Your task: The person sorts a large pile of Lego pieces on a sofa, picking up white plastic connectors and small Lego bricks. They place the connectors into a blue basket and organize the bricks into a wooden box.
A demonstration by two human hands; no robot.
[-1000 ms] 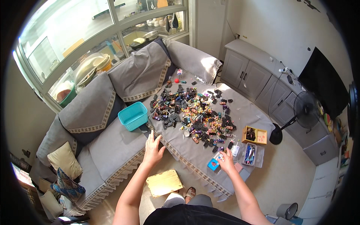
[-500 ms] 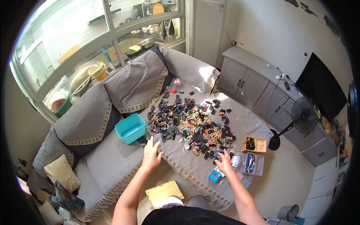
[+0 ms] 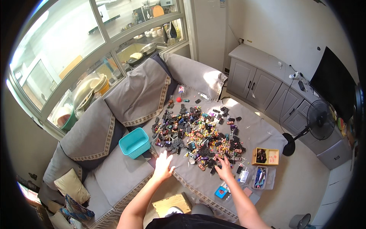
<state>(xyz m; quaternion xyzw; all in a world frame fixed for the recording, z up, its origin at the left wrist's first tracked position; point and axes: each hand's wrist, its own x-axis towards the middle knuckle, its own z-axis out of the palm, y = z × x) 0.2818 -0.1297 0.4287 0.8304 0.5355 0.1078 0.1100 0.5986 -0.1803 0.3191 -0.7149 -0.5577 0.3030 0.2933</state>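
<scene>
A wide heap of small toy cars and dark parts [image 3: 175, 133], mixed with small colourful pieces [image 3: 202, 135], lies spread over the grey sofa. My left hand [image 3: 163, 166] hovers at the heap's near left side, fingers spread, holding nothing. At the heap's near right edge is my right hand [image 3: 224, 168], its fingers apart over a few dark pieces; whether the fingertips touch them cannot be made out. A turquoise plastic basket [image 3: 134, 143] stands on the seat to the left of the heap, beyond my left hand. Near my right forearm lies a small blue box [image 3: 220, 192].
On the right stand a yellow box [image 3: 265, 156] with dark contents and a clear bin of pens [image 3: 260, 178]. A black fan [image 3: 305, 129] stands beside the grey cabinet [image 3: 263, 80]. Below the sofa edge sits a wooden stool [image 3: 172, 205]. Cushions lie at the left.
The view has shifted a little. My right hand has moved away from the blue box to the near edge of the heap. My left hand stays spread beside the heap.
</scene>
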